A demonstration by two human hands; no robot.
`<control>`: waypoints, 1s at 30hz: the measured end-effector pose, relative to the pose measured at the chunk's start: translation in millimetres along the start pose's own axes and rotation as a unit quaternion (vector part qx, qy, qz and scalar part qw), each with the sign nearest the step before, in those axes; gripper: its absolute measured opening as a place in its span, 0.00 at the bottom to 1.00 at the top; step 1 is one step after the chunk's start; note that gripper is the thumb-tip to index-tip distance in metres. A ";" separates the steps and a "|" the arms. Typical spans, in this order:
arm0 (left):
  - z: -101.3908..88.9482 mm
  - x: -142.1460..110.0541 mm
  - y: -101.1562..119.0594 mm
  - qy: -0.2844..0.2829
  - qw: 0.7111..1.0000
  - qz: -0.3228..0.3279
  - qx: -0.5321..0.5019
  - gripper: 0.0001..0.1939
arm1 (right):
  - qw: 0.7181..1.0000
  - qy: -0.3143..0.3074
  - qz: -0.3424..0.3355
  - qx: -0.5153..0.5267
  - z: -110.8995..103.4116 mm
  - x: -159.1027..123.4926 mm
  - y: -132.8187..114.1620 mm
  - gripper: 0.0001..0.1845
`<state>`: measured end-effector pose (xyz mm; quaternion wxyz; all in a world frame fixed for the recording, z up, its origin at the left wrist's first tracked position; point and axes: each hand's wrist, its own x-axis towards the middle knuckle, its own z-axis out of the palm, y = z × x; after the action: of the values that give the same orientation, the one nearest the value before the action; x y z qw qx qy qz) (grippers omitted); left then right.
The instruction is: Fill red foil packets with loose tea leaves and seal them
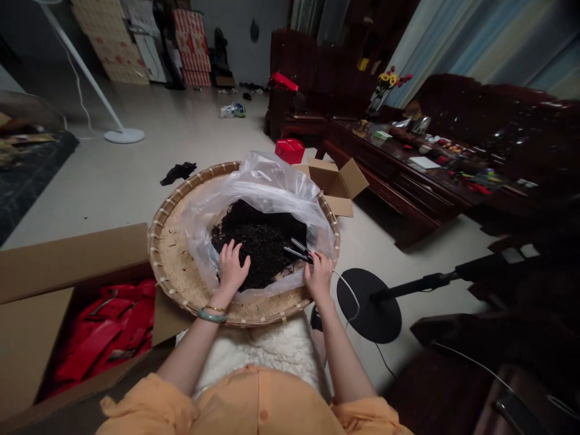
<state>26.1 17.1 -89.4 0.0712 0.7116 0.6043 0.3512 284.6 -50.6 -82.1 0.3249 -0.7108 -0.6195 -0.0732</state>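
A big clear plastic bag point(267, 170) lies open on a round woven bamboo tray point(174, 241). Dark, dry, twisted leaves that look like loose tea point(263, 251) fill the bag's mouth. My left hand point(232, 266) rests on or just above the leaves at their near left side, its fingers apart and nothing visible in them. At the bag's right edge, my right hand point(319, 275) is closed around a small corded flat iron point(298, 249). Its two slim jaws stand apart and point left over the leaves. A white cord trails from it to the right.
An open carton point(34, 326) with red packets point(106, 329) stands at left. Beyond the tray are a smaller open carton point(333, 181) and red box point(290, 150). A black round stand base point(369, 305) is at right, near a cluttered wooden table point(408, 172).
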 end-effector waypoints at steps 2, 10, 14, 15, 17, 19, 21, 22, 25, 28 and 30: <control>-0.2 -0.6 -0.3 -0.005 1.000 -0.003 -0.006 0.22 | 1.000 -0.005 0.005 -0.001 -0.1 -0.4 0.1 0.19; -1.4 -0.8 2.0 -0.009 1.000 -0.002 0.001 0.23 | 1.000 -0.006 0.018 0.021 -1.7 0.5 -1.0 0.18; -0.2 0.7 1.5 -0.007 1.000 0.000 -0.002 0.23 | 0.999 0.006 0.029 0.037 -2.8 0.5 -1.8 0.17; 0.1 0.9 1.2 -0.006 1.000 0.002 -0.003 0.23 | 0.999 0.009 0.031 0.041 -2.9 0.1 -2.0 0.17; 0.7 1.1 0.7 -0.004 1.000 0.004 0.000 0.23 | 0.998 0.014 0.032 0.050 -3.2 -1.0 -2.6 0.16; 0.6 1.2 0.4 -0.003 1.000 0.006 0.002 0.23 | 0.997 0.019 0.032 0.061 -3.7 -2.1 -3.3 0.16; 0.0 1.4 0.6 -0.003 1.000 0.006 0.001 0.23 | 0.997 0.026 0.031 0.073 -4.9 -3.2 -4.0 0.15; -0.5 1.6 0.8 -0.003 1.000 0.007 0.000 0.23 | 0.996 0.032 0.032 0.081 -5.7 -3.7 -4.4 0.15; -1.8 2.6 2.1 -0.006 1.000 0.008 -0.010 0.23 | 0.992 0.052 0.037 0.111 -9.3 -6.2 -5.9 0.14; -3.4 2.7 6.1 -0.015 1.000 0.000 -0.026 0.22 | 0.989 0.056 0.039 0.130 -13.2 -10.9 -9.0 0.14; -6.3 2.1 11.9 -0.016 0.999 -0.006 -0.028 0.22 | 0.989 0.050 0.042 0.131 -15.5 -15.3 -13.2 0.14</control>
<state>32.1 13.8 -77.5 0.1031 0.7110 0.5972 0.3565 273.6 -71.6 -72.9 0.4488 -0.6831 -0.5760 -0.0129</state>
